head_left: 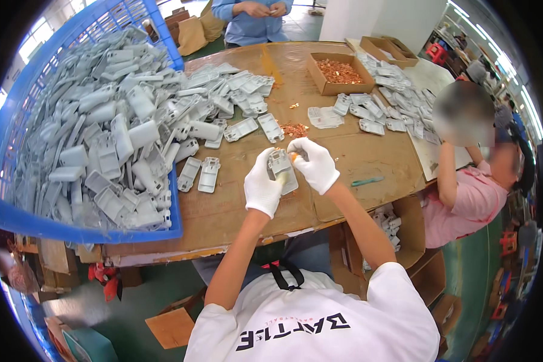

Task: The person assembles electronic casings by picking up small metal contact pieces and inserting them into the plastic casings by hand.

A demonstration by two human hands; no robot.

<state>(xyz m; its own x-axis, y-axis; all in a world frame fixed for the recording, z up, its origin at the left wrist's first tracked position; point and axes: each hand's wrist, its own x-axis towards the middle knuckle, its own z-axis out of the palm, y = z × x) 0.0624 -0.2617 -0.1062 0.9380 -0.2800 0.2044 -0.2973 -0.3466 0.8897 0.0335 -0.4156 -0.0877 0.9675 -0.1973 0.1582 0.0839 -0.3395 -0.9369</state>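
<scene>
In front of me, over the cardboard-covered table (368,169), my white-gloved left hand (263,186) is closed round a pale grey plastic casing (288,181), its narrow notched end pointing away from me. My right hand (315,168), gloved too, pinches its fingers together at the casing's upper right edge. A small orange spot shows at those fingertips; whether it is a part or bare skin I cannot tell. Just beyond the hands lies a little heap of copper-coloured metal pieces (294,130). Two loose casings (209,175) lie left of my left hand.
A large blue plastic crate (176,208) heaped with grey casings (142,102) fills the left. More casings spill across the table. A cardboard box (326,89) of copper pieces stands at the back. Someone in pink (464,199) sits at the right; another person in blue (256,27) stands opposite.
</scene>
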